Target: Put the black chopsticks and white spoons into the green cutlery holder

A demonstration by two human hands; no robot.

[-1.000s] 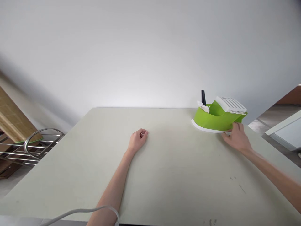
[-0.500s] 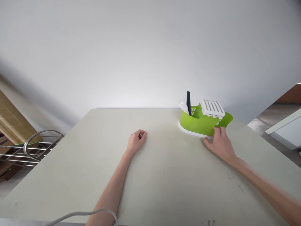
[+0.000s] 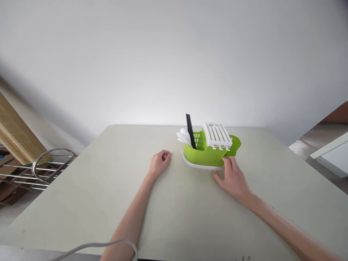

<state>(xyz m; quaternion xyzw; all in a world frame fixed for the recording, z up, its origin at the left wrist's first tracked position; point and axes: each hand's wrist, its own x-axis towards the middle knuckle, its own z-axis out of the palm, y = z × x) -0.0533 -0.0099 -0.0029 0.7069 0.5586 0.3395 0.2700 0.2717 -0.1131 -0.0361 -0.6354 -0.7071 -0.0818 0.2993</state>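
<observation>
A green cutlery holder with a white base and a white slotted top stands on the table. White spoons and black chopsticks lean out of its left end. My right hand grips the holder's right front side, fingers against the green wall and thumb low by the white base. My left hand rests on the tabletop to the left of the holder, fingers loosely curled into a fist and apart from it. The inside of that fist is mostly hidden.
The pale table reaches back to a plain wall. A metal rack and a tan board stand beyond its left edge. A grey cable crosses my left forearm. A white cabinet is at the far right.
My right hand has drawn the cutlery holder left and toward me across the table, with the chopsticks and spoons in it. My left hand has stayed in place.
</observation>
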